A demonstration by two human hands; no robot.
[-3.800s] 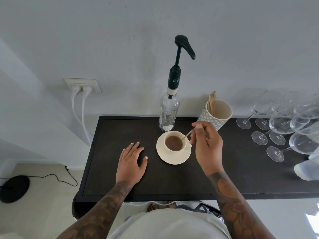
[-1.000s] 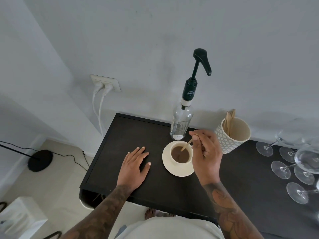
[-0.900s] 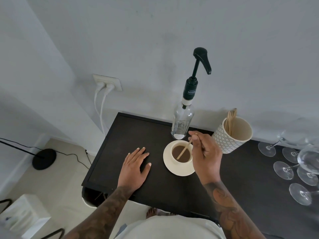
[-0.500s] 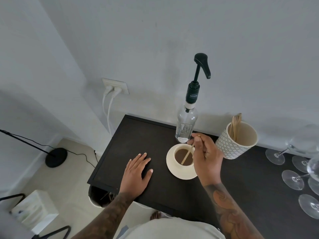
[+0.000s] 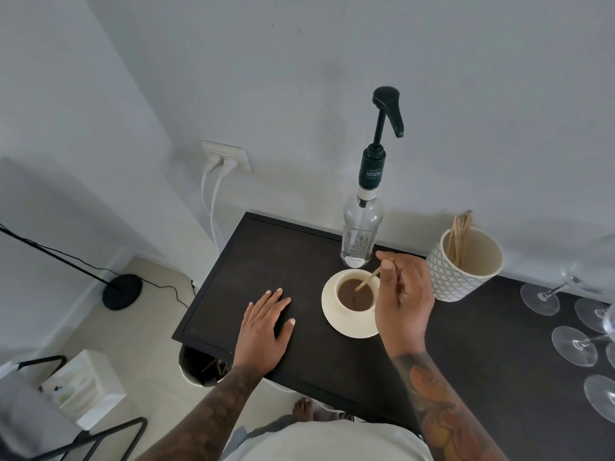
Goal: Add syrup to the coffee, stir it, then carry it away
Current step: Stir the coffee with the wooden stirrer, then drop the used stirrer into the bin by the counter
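A cream cup of brown coffee (image 5: 355,293) stands on a cream saucer (image 5: 346,325) on the black table (image 5: 273,261). My right hand (image 5: 402,301) pinches a thin wooden stir stick (image 5: 367,278) whose lower end dips into the coffee. My left hand (image 5: 264,327) rests flat on the table, left of the saucer, fingers straight. Just behind the cup stands a clear syrup bottle (image 5: 361,234) with a dark pump head (image 5: 388,109).
A patterned white holder (image 5: 462,264) with several wooden sticks stands right of the bottle. Several wine glasses (image 5: 572,341) lie at the table's right. Left of the table are a wall socket with two white plugs (image 5: 223,159), a black lamp base (image 5: 121,291) and a white box (image 5: 86,387).
My view has swung left and moved closer. The stick has shifted around inside the cup as my right hand stirs. My left hand has stayed flat on the table.
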